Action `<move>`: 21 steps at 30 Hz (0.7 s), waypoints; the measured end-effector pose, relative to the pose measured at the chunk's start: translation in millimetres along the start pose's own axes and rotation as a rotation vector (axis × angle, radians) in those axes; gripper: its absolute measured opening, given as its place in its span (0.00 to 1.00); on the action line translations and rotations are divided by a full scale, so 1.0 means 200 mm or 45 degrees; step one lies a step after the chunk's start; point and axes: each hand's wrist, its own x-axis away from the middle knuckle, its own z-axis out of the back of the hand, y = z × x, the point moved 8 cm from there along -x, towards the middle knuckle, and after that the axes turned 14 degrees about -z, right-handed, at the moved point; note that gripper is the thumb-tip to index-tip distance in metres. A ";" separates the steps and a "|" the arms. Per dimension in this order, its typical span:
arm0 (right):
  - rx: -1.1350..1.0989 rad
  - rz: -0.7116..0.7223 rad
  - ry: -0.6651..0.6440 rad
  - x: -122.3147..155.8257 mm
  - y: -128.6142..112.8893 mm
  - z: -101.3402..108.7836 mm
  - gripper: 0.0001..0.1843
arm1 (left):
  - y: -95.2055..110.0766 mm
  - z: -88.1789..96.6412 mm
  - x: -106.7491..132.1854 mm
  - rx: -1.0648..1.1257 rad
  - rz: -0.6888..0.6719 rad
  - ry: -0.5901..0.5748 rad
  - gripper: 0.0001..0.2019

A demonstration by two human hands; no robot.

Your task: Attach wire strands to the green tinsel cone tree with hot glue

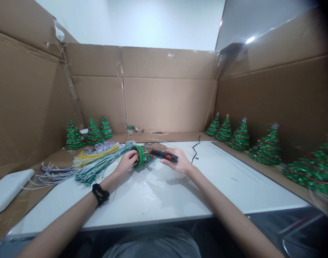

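Observation:
A small green tinsel Christmas tree [142, 157] with red garland lies tipped on its side over the white tabletop. My left hand [128, 160], with a black band at the wrist, grips the tree at its wide base end. My right hand [178, 161] is closed around a black-and-orange hand tool [165, 155]. The tool's front end reaches the tree's red garland; its exact tip is hard to make out. Left of the tree, a bundle of green, yellow and white wires [99, 163] is spread out, close to my left hand.
Three green trees [93, 132] stand at the back left, and several star-topped trees [239, 134] line the right side. Cardboard walls [169, 96] enclose the white table [158, 200]. A black wire [195, 148] lies at right, a white device [12, 188] at far left.

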 end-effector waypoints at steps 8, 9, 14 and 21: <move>-0.135 -0.009 0.023 0.00 0.03 0.01 0.23 | 0.05 -0.01 0.02 0.036 0.027 0.015 0.10; -0.158 -0.015 0.021 0.00 0.04 0.01 0.23 | 0.05 -0.01 0.02 0.031 0.032 0.012 0.10; -0.256 -0.099 -0.008 -0.01 0.08 -0.01 0.22 | 0.05 -0.01 0.02 0.029 0.044 0.006 0.11; -0.192 -0.185 0.002 -0.02 0.09 -0.01 0.23 | 0.06 -0.01 0.02 0.046 0.055 0.015 0.12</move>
